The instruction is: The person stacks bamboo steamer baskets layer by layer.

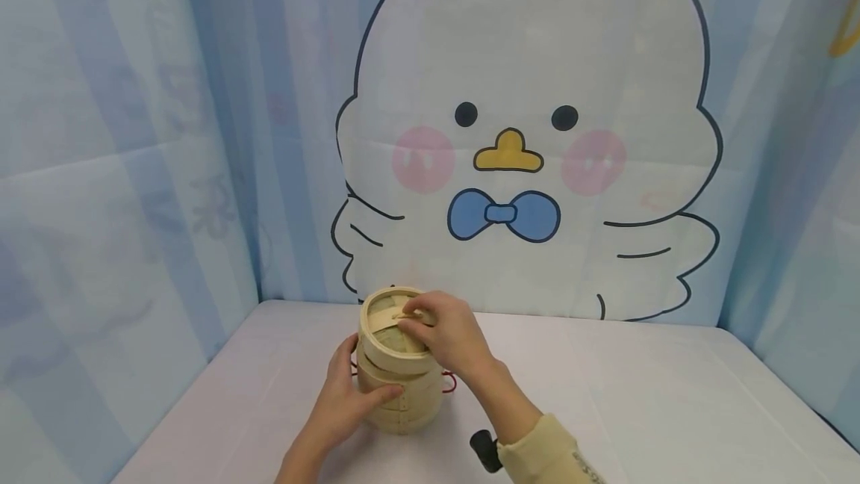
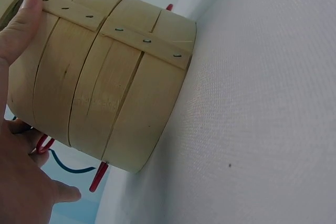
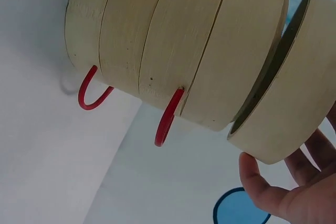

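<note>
A round bamboo steamer of stacked baskets stands upright on the table, with red loops on its sides. My left hand holds it from the left, the thumb across the front of the upper basket and the fingers mostly hidden behind. Its woven bamboo lid sits tilted over the top; in the right wrist view a dark gap shows between lid and basket. Thumb and fingers of my right hand pinch the strap handle on top of the lid. What the baskets contain is hidden.
A pale cloth covers the table. Behind it hangs a curtain with a big white cartoon bird, and blue striped curtains close off the sides. A small black object is beside my right cuff.
</note>
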Demonstrator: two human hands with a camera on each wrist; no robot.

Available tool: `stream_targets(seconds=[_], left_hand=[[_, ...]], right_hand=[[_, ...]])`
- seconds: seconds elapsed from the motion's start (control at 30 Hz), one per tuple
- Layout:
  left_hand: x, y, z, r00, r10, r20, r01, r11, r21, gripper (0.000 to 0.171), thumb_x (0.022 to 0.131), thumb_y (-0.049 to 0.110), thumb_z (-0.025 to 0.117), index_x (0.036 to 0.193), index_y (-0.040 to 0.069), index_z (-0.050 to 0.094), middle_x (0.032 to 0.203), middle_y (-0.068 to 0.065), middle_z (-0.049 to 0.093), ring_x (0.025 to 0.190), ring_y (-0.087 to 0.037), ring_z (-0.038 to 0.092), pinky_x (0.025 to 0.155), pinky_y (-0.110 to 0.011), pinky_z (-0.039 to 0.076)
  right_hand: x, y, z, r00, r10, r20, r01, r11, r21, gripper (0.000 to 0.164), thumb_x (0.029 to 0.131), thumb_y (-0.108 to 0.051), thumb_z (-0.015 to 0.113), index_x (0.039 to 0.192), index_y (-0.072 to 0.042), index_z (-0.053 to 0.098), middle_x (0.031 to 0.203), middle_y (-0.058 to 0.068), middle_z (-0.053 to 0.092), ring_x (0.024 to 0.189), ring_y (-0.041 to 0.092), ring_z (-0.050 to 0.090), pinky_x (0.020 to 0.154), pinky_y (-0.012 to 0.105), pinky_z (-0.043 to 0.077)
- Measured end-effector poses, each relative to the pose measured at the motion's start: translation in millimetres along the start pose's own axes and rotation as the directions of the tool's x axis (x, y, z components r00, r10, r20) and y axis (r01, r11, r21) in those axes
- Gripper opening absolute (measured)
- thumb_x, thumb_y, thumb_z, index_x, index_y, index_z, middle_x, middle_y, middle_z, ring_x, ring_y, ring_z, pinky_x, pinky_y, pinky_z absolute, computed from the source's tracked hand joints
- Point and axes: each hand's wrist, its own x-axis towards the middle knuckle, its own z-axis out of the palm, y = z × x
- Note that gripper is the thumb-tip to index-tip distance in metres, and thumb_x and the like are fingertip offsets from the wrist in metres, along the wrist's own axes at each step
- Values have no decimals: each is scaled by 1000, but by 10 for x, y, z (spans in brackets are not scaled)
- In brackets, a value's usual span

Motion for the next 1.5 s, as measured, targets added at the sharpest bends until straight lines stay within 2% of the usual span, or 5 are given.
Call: stream_targets(seconds=[0.33, 0.7, 0.97, 1.5], left_hand=[[-9, 16, 9, 1000, -7, -2, 7, 1000, -6, 109, 73, 41, 91, 153, 1, 28, 151, -24, 34, 129, -36, 44, 102, -57, 41], [-14, 29, 21, 1000, -20, -10, 20, 1000, 5, 112, 72, 43, 91, 153, -1, 26, 150, -24, 35, 129, -37, 44, 102, -58, 41], [-23, 36, 13, 1000, -13, -15, 13, 1000, 13, 111, 73, 44, 91, 152, -1, 28, 148, -24, 37, 126, -36, 46, 100, -57, 42], [-30, 20, -3, 1000, -9, -15, 9, 1000, 6, 109, 74, 43, 90, 152, -1, 28, 147, -24, 38, 124, -36, 47, 99, -56, 43]], right_hand=[[-19, -35, 47, 997, 43, 56, -39, 997, -66, 17, 92, -23, 77, 102, -10, 74, 111, 6, 70, 107, 26, 65, 92, 45, 54], [-14, -85, 97, 997, 44, 66, -34, 988, -154, 16, 91, -23, 77, 101, -11, 76, 108, 5, 71, 105, 24, 66, 88, 42, 56], [-27, -107, 138, 997, 56, 54, -43, 977, -209, 17, 92, -25, 77, 102, -12, 76, 109, 5, 72, 104, 24, 67, 87, 41, 57], [-68, -151, 199, 998, 61, 10, -57, 973, -225, 18, 92, -25, 77, 104, -11, 76, 108, 5, 72, 101, 24, 68, 83, 41, 58]])
